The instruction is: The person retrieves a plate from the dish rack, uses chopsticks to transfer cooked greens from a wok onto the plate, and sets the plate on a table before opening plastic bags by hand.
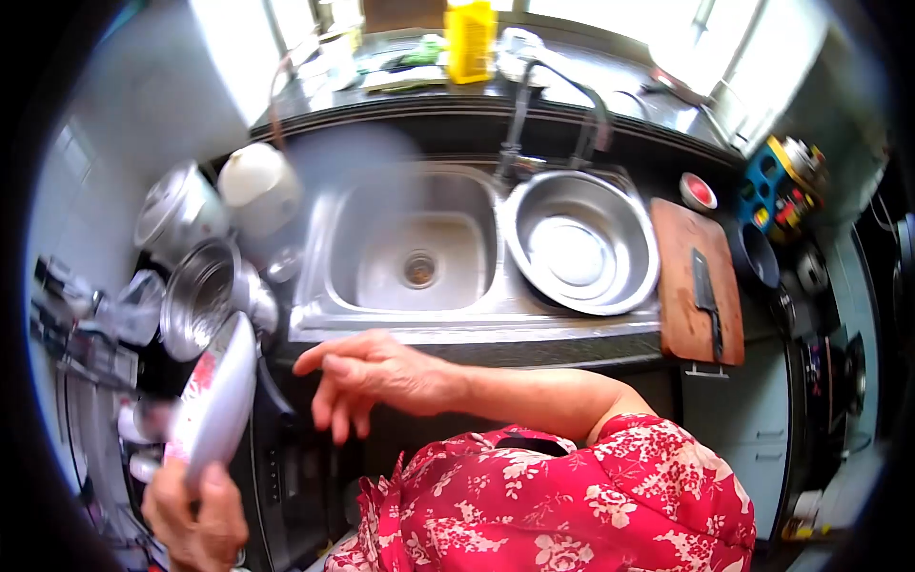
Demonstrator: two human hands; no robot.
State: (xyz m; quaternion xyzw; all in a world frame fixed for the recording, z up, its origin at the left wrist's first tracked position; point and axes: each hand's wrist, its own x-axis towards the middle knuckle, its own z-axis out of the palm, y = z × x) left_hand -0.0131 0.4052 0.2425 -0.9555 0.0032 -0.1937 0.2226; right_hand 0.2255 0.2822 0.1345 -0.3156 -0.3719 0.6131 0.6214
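At the lower left, my left hand (pixel 198 515) grips the rim of a white bowl (pixel 221 405) with a red flower pattern, tilted on its side. The bowl is close to a metal pot (pixel 202 300) standing on the counter. My right hand (pixel 376 374) reaches across in front of the sink's near edge. Its fingers are apart and nothing is in it. The sink basin (pixel 343 257) with its drain lies just beyond that hand.
A large steel basin (pixel 519 234) sits right of the sink, near the faucet (pixel 515 133). Farther right, a knife (pixel 703 286) rests on a wooden cutting board (pixel 679 315). A silver pot (pixel 181 212) and a cream-coloured container (pixel 257 181) stand left. A yellow container (pixel 469 43) is on the sill.
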